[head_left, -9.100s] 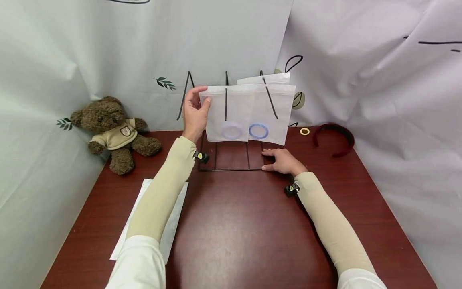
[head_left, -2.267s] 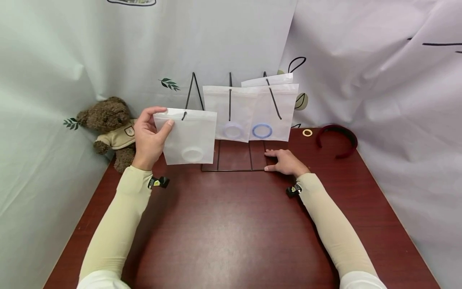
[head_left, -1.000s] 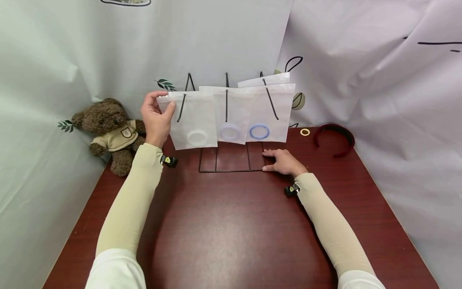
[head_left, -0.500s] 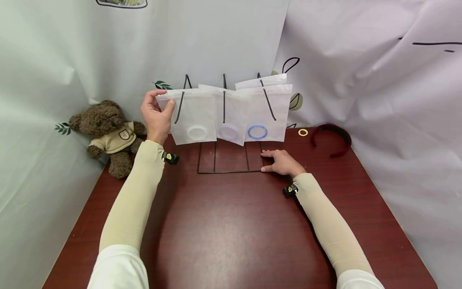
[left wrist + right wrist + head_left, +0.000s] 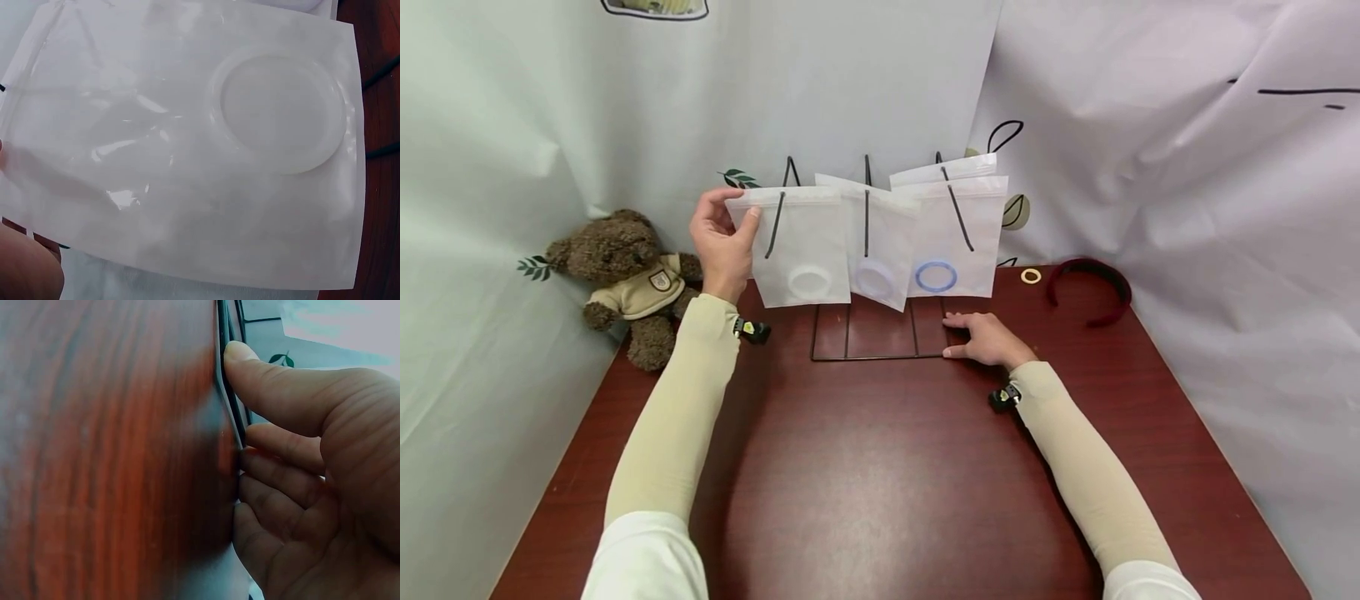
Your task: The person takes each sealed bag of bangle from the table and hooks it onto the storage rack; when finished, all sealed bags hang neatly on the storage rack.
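Note:
In the head view, my left hand [image 5: 724,243] pinches the upper left corner of a translucent white zip bag [image 5: 801,237]. This bag hangs on the left prong of a black wire display rack [image 5: 880,358], and a whitish bangle [image 5: 281,112] shows inside it. Behind its right edge, a tilted bag [image 5: 883,225] with a pale lilac bangle hangs on the middle prong. The right prong carries a bag [image 5: 962,225] with a blue bangle, plus another bag behind. My right hand [image 5: 988,337] rests at the rack's front right corner, thumb and fingertips spread against the base wire.
A brown teddy bear [image 5: 625,275] in a cream top sits at the back left. Beyond the rack on the right lie a small cream ring [image 5: 1031,276] and a dark red headband [image 5: 1090,287]. White patterned cloth surrounds the dark red table [image 5: 880,467].
My left hand left the middle bag and brought another bag onto the left prong, sliding it up and back. The flat bag at the table's left is gone from there. My right hand stayed put.

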`<state>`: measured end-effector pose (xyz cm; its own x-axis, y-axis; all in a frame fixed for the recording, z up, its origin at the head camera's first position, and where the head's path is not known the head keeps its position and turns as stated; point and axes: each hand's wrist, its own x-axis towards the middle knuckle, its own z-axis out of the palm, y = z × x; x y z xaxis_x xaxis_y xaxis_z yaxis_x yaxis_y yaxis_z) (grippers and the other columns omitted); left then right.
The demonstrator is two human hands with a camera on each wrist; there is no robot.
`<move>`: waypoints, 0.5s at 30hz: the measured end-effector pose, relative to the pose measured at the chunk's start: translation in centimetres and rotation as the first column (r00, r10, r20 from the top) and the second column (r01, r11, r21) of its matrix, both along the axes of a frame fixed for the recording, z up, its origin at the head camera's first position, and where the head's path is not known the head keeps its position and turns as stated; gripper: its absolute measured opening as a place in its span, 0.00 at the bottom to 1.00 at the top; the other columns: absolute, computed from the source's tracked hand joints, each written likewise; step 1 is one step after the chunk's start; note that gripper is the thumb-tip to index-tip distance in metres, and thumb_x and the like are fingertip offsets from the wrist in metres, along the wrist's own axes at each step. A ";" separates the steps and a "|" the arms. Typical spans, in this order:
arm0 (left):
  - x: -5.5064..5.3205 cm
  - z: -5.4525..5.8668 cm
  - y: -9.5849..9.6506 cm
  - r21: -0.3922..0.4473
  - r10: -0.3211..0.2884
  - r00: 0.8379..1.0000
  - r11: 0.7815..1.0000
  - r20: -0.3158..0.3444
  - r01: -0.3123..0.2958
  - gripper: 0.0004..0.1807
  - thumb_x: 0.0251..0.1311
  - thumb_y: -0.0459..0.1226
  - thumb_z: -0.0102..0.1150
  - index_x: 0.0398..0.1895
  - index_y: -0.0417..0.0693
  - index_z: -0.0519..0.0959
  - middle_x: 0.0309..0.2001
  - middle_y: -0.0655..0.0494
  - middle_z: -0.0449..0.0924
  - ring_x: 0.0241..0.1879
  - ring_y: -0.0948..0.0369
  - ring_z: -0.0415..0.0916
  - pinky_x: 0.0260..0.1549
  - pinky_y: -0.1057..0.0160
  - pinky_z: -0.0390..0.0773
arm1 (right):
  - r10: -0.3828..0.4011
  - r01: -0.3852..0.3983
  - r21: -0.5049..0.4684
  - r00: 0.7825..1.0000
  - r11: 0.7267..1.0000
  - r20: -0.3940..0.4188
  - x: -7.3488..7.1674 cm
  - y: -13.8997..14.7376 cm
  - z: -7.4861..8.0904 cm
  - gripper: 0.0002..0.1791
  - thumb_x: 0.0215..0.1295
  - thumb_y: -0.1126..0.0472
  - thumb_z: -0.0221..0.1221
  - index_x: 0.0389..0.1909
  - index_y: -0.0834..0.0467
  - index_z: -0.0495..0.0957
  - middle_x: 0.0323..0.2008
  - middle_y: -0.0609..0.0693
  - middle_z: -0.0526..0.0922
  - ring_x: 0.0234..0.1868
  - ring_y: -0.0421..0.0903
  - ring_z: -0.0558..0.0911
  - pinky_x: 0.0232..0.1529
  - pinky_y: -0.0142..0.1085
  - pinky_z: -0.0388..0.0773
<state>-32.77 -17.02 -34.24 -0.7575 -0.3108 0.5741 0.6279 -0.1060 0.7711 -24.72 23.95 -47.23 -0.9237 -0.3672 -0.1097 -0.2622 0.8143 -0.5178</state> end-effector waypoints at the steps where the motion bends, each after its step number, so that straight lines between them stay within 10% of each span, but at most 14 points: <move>1: 0.0 0.0 -0.1 0.003 0.007 1.000 1.000 0.000 -0.007 0.15 0.56 0.22 0.65 0.45 0.41 0.82 0.39 0.52 0.85 0.36 0.60 0.80 0.35 0.66 0.76 | -0.001 0.001 -0.002 1.000 1.000 0.000 0.1 0.0 0.0 0.38 0.60 0.47 0.70 0.69 0.54 0.72 0.71 0.52 0.72 0.77 0.53 0.65 0.75 0.51 0.62; 11: 3.8 1.0 0.2 -0.067 0.283 0.956 0.958 0.074 -0.279 0.08 0.61 0.27 0.59 0.42 0.42 0.82 0.36 0.60 0.78 0.38 0.64 0.75 0.38 0.66 0.72 | -0.005 0.004 -0.021 0.997 1.000 -0.079 1.4 -0.4 0.7 0.37 0.69 0.39 0.58 0.70 0.57 0.70 0.69 0.57 0.73 0.73 0.55 0.70 0.71 0.52 0.67; 15: 4.9 -0.2 -0.2 -0.114 0.313 0.942 0.947 0.125 -0.299 0.08 0.62 0.28 0.59 0.43 0.45 0.81 0.36 0.61 0.75 0.37 0.66 0.72 0.38 0.67 0.70 | -0.062 0.048 -0.089 0.985 0.995 -0.158 2.7 -0.8 1.7 0.36 0.71 0.34 0.52 0.69 0.55 0.72 0.66 0.54 0.77 0.69 0.53 0.74 0.68 0.52 0.70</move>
